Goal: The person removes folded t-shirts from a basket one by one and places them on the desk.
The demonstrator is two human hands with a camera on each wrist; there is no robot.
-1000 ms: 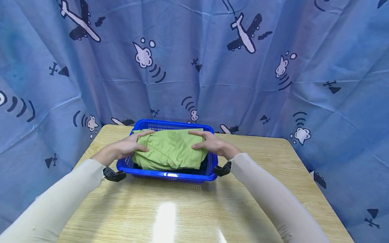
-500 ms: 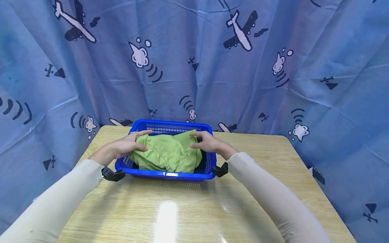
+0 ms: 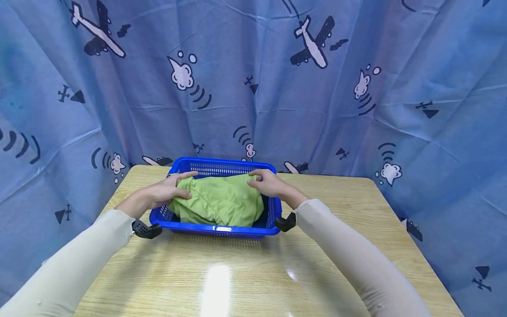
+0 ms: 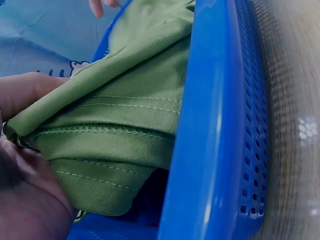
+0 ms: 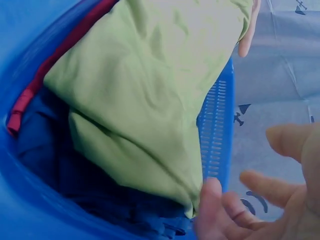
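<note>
A light green garment (image 3: 222, 200) with stitched seams lies bunched in a blue plastic basket (image 3: 237, 230). At its left end, my left hand (image 3: 158, 193) grips the folded edge; in the left wrist view the stitched layers of the garment (image 4: 115, 112) pass between thumb and fingers. My right hand (image 3: 273, 182) is at the basket's back right corner, beside the garment's far right corner. Seen from the right wrist, that hand's fingers (image 5: 270, 187) are spread and loosely bent, one fingertip right by the garment's corner, with no cloth between them.
Beneath the garment, dark blue cloth (image 5: 90, 165) and a strip of red cloth (image 5: 22, 104) lie in the basket. The basket stands near the back edge of a wooden table (image 3: 340, 220). A blue patterned curtain (image 3: 222, 88) hangs behind it.
The garment's right end has slipped from my right hand and sunk into the basket. The right hand's fingers have drawn closer together. My left hand keeps its grip, nearly unmoved.
</note>
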